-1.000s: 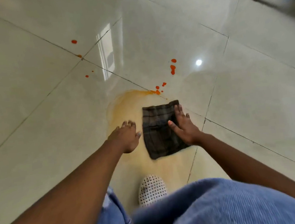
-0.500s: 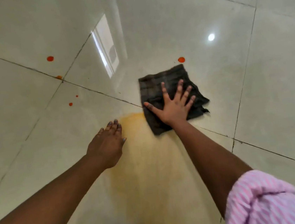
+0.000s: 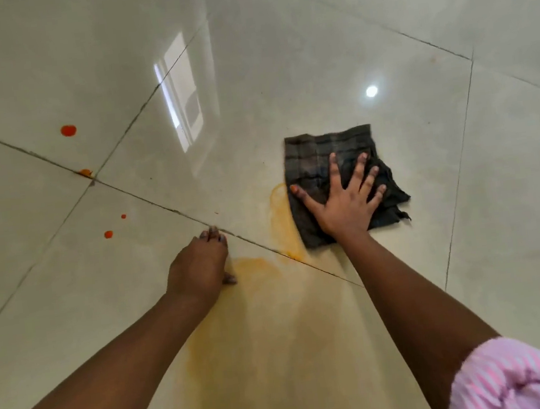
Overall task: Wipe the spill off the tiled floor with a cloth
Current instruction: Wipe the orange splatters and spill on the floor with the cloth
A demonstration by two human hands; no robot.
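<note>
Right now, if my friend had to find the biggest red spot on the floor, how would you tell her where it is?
Start at the dark cloth under the right hand, then look far left across the pale tiles, past the left hand. The biggest red spot sits farthest away, alone on its tile; the other drops nearer are smaller.

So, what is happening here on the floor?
A person is wiping an orange spill off the tiled floor. The right hand presses flat on a dark cloth, fingers spread. The left hand rests on the floor for support. A pale orange smear and several red-orange drops are not yet wiped.
</note>
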